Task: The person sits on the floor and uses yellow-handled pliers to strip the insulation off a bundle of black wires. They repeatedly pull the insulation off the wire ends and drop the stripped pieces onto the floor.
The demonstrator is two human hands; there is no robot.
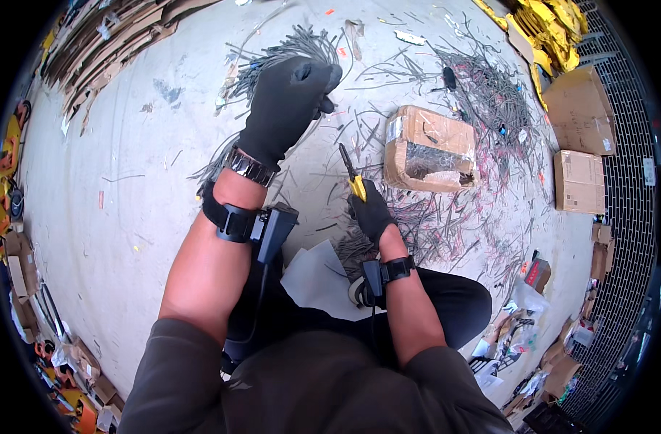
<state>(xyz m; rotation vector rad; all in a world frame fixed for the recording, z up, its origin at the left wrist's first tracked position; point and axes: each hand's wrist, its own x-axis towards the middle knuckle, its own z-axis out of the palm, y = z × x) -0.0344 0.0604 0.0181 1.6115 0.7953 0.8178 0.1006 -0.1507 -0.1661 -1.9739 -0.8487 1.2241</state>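
Note:
My left hand (289, 103), in a black glove, is raised over a bundle of grey cables (303, 46); its fingers are curled, and whether they grip a cable is hidden. More cables show beside the left wrist. My right hand (371, 211), also gloved, holds yellow-handled pliers or cutters (353, 176) with the dark jaws pointing up and away. Right of the tool sits a taped, torn cardboard box (433, 149). Short cut cable pieces (428, 228) lie strewn around the right hand and the box. A pale sheet (319, 279) lies between my legs.
A tangled cable heap (493, 97) spreads behind the box. Yellow parts (547, 32) are piled at the top right, above cardboard boxes (580, 182) by a slatted metal shutter (623, 190). Flattened cardboard (113, 49) is stacked top left. Mixed scrap lines the left edge and lower right.

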